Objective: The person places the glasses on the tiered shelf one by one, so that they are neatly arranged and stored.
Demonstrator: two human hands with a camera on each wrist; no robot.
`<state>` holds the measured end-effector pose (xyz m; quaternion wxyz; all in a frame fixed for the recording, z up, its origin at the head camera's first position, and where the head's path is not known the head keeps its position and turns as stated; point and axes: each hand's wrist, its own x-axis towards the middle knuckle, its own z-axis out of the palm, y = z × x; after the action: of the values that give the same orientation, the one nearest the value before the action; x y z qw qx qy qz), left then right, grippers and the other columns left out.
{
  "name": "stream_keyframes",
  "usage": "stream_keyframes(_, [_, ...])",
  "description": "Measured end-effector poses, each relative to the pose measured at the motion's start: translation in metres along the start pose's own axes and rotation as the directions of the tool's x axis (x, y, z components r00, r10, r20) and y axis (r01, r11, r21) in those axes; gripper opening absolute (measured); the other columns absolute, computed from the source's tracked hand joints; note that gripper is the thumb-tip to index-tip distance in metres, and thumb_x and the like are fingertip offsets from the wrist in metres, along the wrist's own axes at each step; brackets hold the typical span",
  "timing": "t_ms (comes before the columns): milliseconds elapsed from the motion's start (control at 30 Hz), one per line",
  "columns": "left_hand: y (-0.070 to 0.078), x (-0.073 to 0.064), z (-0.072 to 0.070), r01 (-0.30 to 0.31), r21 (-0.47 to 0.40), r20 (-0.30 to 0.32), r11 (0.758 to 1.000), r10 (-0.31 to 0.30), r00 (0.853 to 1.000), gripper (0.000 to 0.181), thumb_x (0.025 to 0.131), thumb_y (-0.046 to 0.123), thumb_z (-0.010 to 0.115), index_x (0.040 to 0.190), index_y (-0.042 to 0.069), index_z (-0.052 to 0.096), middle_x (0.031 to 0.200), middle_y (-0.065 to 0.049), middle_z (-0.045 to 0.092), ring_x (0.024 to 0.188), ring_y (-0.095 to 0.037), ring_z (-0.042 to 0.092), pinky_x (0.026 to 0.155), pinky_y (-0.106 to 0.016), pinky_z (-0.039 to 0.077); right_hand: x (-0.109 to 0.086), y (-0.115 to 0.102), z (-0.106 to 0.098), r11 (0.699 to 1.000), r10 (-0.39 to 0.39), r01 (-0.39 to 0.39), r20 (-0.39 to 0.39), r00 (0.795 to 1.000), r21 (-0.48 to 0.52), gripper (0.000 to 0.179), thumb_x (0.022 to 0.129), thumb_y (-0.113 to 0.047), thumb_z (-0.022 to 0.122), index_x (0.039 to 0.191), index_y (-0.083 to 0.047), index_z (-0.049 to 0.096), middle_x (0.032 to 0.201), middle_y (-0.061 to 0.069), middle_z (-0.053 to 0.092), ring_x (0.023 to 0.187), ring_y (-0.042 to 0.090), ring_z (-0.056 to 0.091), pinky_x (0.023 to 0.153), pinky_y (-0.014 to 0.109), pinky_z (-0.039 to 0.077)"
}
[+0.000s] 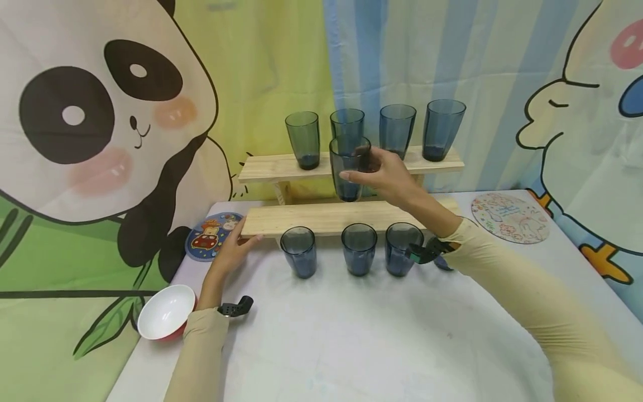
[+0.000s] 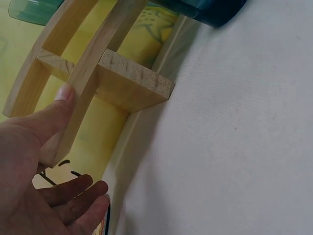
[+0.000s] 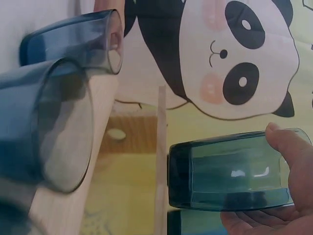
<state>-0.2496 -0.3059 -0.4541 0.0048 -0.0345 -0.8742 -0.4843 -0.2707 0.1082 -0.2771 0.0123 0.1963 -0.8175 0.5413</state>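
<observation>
A two-tier wooden shelf (image 1: 281, 219) stands on the white table. At the left end of its lower board, my left hand (image 1: 232, 252) holds on, its thumb (image 2: 63, 94) against the wood and the other fingers lower, partly loose. My right hand (image 1: 389, 177) grips a clear blue drinking glass (image 1: 346, 181) by its upper part, upright in front of the upper board. In the right wrist view, thumb and fingers lie on opposite sides of this glass (image 3: 230, 171). Several similar glasses (image 1: 443, 131) stand along the upper board, one (image 1: 348, 120) partly hidden behind the held one.
On the table before the shelf stand three glasses, left (image 1: 298, 254), middle (image 1: 359, 251) and right (image 1: 398, 251), the last partly behind my right wristband. A white bowl (image 1: 166, 312) with red outside sits left. Round patterned mats lie left (image 1: 213, 237) and right (image 1: 509, 218).
</observation>
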Motion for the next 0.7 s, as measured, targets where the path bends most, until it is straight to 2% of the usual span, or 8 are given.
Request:
stream_keyframes(267, [0.001,0.002,0.000,-0.025,-0.031,0.002,0.999,0.025,1.000,0.090,0.106,0.029,0.067,0.171,0.011,0.009,0.170,-0.030,0.025,0.147,-0.050,0.043,0.123,-0.060,0.033,0.038,-0.021,0.054,0.998,-0.045,0.042,0.060,0.997,0.054,0.040,0.094,-0.036,0.082,0.118,-0.009,0.063,0.110,0.009,0.071,0.101,0.023,0.067,0.081,0.036,0.051])
stream_keyframes(367, [0.001,0.004,0.001,-0.035,-0.050,0.015,0.998,0.035,0.999,0.089,0.106,0.027,0.067,0.171,0.010,0.009,0.170,-0.030,0.024,0.148,-0.051,0.040,0.123,-0.060,0.032,0.051,-0.027,0.073,0.997,-0.072,0.069,0.064,0.995,0.039,0.037,0.095,-0.037,0.081,0.110,-0.010,0.062,0.101,0.007,0.067,0.092,0.022,0.063,0.076,0.034,0.048])
stream_keyframes(433, [0.002,0.003,0.001,-0.029,-0.048,0.014,0.998,0.030,0.999,0.089,0.106,0.028,0.067,0.171,0.010,0.009,0.169,-0.030,0.025,0.148,-0.050,0.041,0.123,-0.060,0.033,0.060,-0.032,0.085,0.996,-0.086,0.086,0.061,0.994,0.004,0.041,0.095,-0.041,0.081,0.108,-0.007,0.061,0.098,0.009,0.065,0.089,0.024,0.061,0.074,0.035,0.047])
stream_keyframes(467, [0.002,0.002,0.001,-0.023,-0.048,0.010,0.999,0.023,1.000,0.090,0.106,0.028,0.067,0.171,0.009,0.009,0.169,-0.029,0.025,0.148,-0.049,0.042,0.123,-0.059,0.033,0.064,-0.034,0.091,0.996,-0.091,0.092,0.063,0.994,-0.010,0.044,0.095,-0.042,0.080,0.109,-0.005,0.061,0.099,0.011,0.065,0.090,0.025,0.061,0.075,0.035,0.048])
stream_keyframes(533, [0.001,0.001,0.000,-0.010,-0.042,0.002,0.999,0.010,1.000,0.090,0.105,0.030,0.068,0.171,0.009,0.010,0.169,-0.029,0.027,0.147,-0.048,0.043,0.124,-0.059,0.032,0.073,-0.037,0.102,0.996,-0.084,0.086,0.062,0.995,-0.036,0.056,0.094,-0.046,0.079,0.123,-0.002,0.062,0.111,0.014,0.067,0.100,0.026,0.064,0.081,0.036,0.052])
stream_keyframes(600, [0.001,0.000,-0.002,-0.001,-0.029,-0.001,1.000,0.001,1.000,0.091,0.105,0.032,0.068,0.171,0.009,0.010,0.170,-0.028,0.026,0.148,-0.048,0.042,0.124,-0.059,0.032,0.081,-0.041,0.112,0.997,-0.063,0.066,0.060,0.996,-0.049,0.070,0.094,-0.048,0.079,0.140,0.000,0.057,0.129,0.016,0.067,0.118,0.027,0.064,0.093,0.038,0.055])
stream_keyframes(700, [-0.001,0.000,-0.003,0.011,-0.020,-0.002,1.000,-0.011,1.000,0.092,0.104,0.036,0.068,0.171,0.011,0.009,0.171,-0.027,0.024,0.149,-0.047,0.041,0.125,-0.059,0.030,0.095,-0.045,0.123,0.997,-0.004,0.009,0.054,0.999,-0.078,0.093,0.094,-0.052,0.078,0.162,-0.003,0.037,0.159,0.014,0.050,0.146,0.026,0.050,0.113,0.039,0.049])
